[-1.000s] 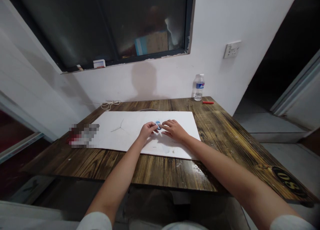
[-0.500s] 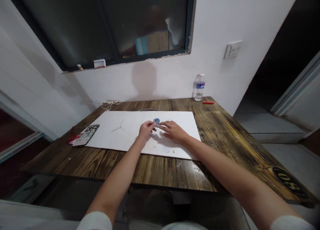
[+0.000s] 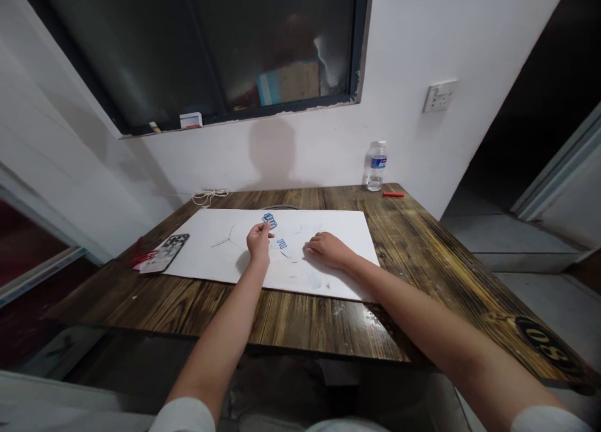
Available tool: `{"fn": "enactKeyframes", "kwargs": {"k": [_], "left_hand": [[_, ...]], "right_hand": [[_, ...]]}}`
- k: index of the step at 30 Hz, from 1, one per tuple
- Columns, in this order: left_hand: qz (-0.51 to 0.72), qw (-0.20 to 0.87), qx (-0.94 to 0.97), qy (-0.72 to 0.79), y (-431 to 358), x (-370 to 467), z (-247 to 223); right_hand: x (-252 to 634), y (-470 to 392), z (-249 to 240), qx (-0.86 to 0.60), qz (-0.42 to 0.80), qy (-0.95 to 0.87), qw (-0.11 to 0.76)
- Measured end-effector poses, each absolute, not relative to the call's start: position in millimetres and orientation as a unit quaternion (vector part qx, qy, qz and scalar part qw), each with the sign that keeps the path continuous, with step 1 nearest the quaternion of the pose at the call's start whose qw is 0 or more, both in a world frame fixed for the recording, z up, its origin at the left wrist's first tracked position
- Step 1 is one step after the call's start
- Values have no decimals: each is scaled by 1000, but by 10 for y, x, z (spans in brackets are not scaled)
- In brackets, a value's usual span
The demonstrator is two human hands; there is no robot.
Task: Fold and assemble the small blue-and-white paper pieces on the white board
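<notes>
Drawn apart since the earlier frame, the left hand [image 3: 259, 241] has shifted leftward from the right hand [image 3: 328, 250], carrying small blue-and-white striped pieces [image 3: 269, 219] with it. Landmark: the white board [image 3: 197, 257], lying flat on the wooden desk [image 3: 197, 307]. The held pieces are above the board's far middle part, pinched at their near edge between thumb and fingertips. A separate striped piece [image 3: 282, 243] lies on the board's middle, between the hands. The right hand rests palm down on the board's right part, fingers loosely bent and open, with nothing visible in its grasp.

Handling, as judged: the pieces appear thin and very light, perhaps paper or thin card, hence easily bent or creased; the material cannot be confirmed. A gentle pinch on the edge would suit them, and the loose piece offers its rim to a fingertip.

Beyond the board's right end stand a water bottle [image 3: 376, 169] and, lying beside it, a slim red object [image 3: 393, 195].
</notes>
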State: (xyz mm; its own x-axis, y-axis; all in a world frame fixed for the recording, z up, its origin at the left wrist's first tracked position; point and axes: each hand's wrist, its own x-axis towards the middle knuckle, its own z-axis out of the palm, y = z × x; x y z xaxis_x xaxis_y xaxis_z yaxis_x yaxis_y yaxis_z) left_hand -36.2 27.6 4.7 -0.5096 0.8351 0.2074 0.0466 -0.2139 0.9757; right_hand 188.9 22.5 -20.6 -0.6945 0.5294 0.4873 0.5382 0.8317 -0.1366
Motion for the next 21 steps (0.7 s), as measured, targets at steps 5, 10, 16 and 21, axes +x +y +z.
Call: {"fn": "enactKeyframes", "kwargs": {"k": [5,10,16,21], "left_hand": [[670,275,409,555,297,-386,16],[670,255,419,558,318,-436,-30],[687,250,394,556,358,-487,-62],[692,253,383,557,364,-493,-42]], "right_hand": [[1787,195,-106,-332,-16,-919,213],[1685,185,45,-368,-24,-922,120],[1579,258,228,-366,-27,-930,29],[1364,329,304,-342,-73,-937,28]]}}
